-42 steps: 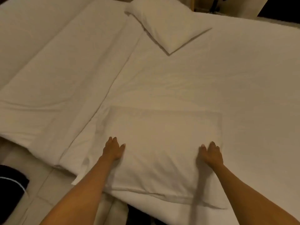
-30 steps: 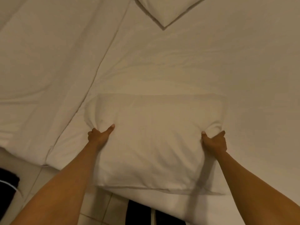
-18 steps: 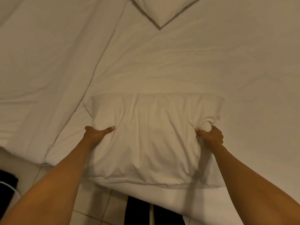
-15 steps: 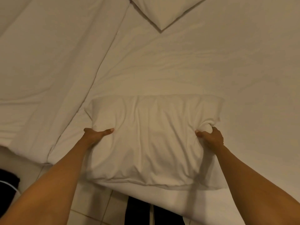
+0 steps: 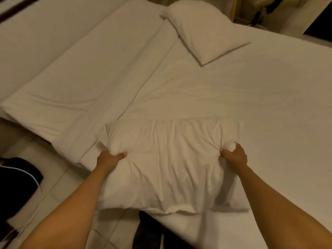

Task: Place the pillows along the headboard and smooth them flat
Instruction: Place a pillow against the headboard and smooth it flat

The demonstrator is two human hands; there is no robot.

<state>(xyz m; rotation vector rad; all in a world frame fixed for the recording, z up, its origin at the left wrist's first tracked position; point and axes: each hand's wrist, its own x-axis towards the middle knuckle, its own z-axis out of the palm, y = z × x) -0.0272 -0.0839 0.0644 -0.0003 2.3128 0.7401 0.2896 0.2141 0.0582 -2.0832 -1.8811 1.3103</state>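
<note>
White pillow [image 5: 168, 164] bunched by both hands, fingers seemingly buried in cloth.

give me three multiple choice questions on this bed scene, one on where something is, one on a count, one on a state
1. Where does the far pillow lie?
A. at the far end of the bed, turned at an angle
B. on the floor beside the bed
C. stacked on the near pillow

2. How many pillows are in view?
A. one
B. two
C. four

3. What state is the near pillow in?
A. lying smooth, untouched
B. folded in half
C. gripped at both sides, its cover bunched and creased

Answers:
1. A: it rests on the bed sheet at the far end, one corner pointing toward the camera.
2. B: only the far pillow and the near pillow show.
3. C: the left hand and right hand each clutch a fistful of fabric, and wrinkles run between them.
</note>
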